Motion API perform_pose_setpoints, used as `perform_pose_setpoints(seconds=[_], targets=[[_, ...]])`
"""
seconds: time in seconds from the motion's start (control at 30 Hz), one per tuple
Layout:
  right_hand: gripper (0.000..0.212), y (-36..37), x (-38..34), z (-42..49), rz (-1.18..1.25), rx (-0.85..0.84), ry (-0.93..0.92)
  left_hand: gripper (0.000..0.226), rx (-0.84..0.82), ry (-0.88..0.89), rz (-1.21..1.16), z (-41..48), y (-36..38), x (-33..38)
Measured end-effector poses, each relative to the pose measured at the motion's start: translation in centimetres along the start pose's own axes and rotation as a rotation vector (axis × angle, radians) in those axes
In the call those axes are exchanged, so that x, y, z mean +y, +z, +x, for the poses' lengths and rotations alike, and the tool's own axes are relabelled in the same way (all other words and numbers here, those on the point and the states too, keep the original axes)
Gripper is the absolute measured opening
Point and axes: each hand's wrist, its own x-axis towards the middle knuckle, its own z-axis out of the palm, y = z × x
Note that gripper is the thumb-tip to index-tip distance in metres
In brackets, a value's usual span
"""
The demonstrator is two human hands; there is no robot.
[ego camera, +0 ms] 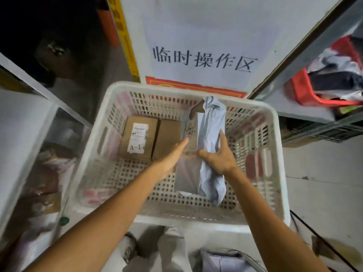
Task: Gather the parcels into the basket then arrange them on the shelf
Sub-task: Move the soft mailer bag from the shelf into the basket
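A white perforated basket [94,142] stands on the floor before me. Two brown cardboard boxes lie on its bottom: one labelled A-1 [137,137] at the left, a plain one [169,140] beside it. My right hand [218,156] grips a long pale grey-blue plastic mailer parcel [208,124] over the basket's middle. My left hand [172,156] has straight fingers touching the parcel's left side, near its barcode label.
Grey metal shelf racks flank the basket. The left shelf [25,122] has bagged parcels beneath it. A red bin [302,91] with bags sits on the right shelf. A white sign with black characters [204,59] stands behind. Another bagged parcel [222,260] lies by my feet.
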Motion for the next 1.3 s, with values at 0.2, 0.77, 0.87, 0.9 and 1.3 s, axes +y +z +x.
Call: perform_pose_setpoints(seconds=[0.2, 0.77, 0.87, 0.9, 1.3], targets=[[0.109, 3.0, 6.2, 7.9, -0.151, 0.098, 0.237, 0.052, -0.029, 0.106, 0.406, 8.1, 2.5, -3.4], [0.074, 5.3, 8.2, 9.6, -0.348, -0.202, 0.182, 0.065, -0.079, 0.282, 1.175, 8.7, -0.4, -5.1], [0.071, 3.3, 4.4, 6.4, -0.495, -0.211, -0.005, 0.061, -0.008, 0.275, 1.179, 5.0, -2.0, -1.9], [0.071, 2.7, 2.8, 5.3, -0.539, -0.224, -0.076, 0.060, 0.014, 0.271, 1.204, 3.4, -2.8, -0.6], [0.074, 3.4, -24.8, -9.6, -0.796, -0.192, -0.646, 0.049, 0.647, 0.303, 1.334, -25.2, -18.9, 8.9]])
